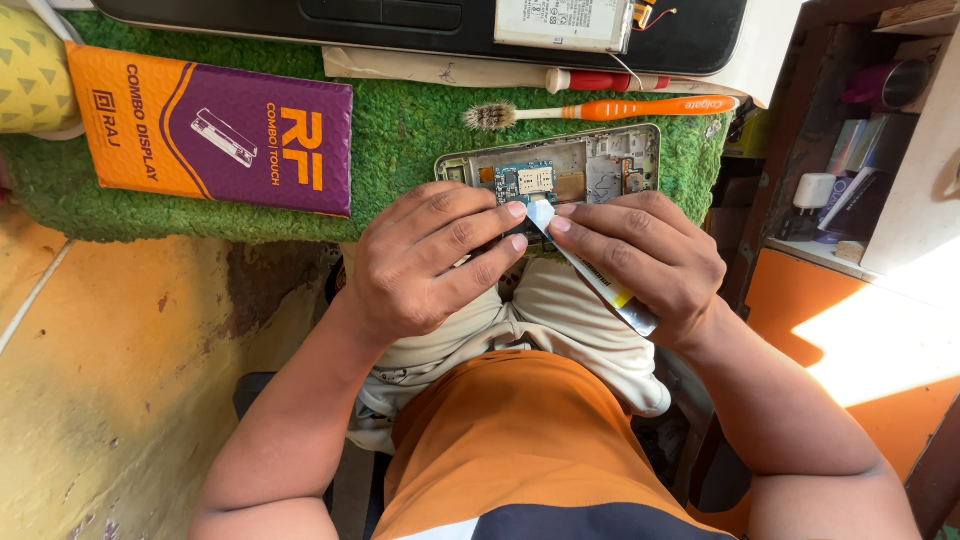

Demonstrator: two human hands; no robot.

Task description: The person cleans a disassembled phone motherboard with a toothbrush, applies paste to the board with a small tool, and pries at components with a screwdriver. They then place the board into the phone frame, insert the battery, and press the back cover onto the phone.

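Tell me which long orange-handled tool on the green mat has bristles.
The orange-handled toothbrush, lying nearer the opened phone, has frayed bristles at its left end. The red-handled screwdriver behind it has none.

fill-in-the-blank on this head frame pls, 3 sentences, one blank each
1. The opened silver phone frame with its circuit board showing lies on a ____ fuzzy mat.
2. The toothbrush with frayed bristles above the phone has an ____ handle.
3. The right hand holds a small ____, its tip meeting the left hand.

Missing: green; orange; tube
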